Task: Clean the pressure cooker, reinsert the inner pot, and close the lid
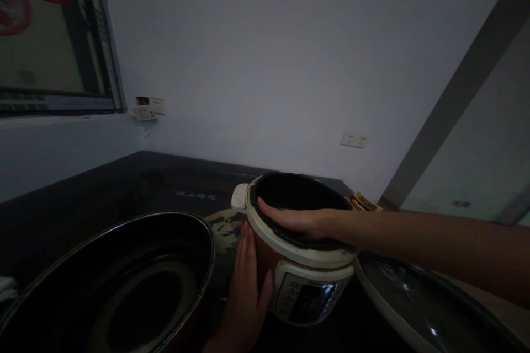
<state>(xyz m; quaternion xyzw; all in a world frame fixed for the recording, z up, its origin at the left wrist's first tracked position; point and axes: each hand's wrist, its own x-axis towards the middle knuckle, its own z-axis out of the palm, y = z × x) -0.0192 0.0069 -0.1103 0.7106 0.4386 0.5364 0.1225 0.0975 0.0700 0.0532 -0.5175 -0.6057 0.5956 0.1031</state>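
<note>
A brown and white electric pressure cooker [265, 253] with a control panel on its front stands on the dark table without a lid on top. My left hand [245, 287] rests against the cooker's left side, its fingers stretched upward below the white side handle [239, 197]. Reaching in from the right, my right hand [296, 222] dips into the dark inside of the cooker [304, 187], with the thumb pointing left near the rim. The other fingers of that hand are hidden, so whether they hold anything does not show.
A large black pan [207, 242] is at the left. On the right lies a glass lid [418, 292] with a pale rim. The glossy black table [136, 187] reaches back to a white wall with sockets [353, 140]. A window [49, 55] is at upper left.
</note>
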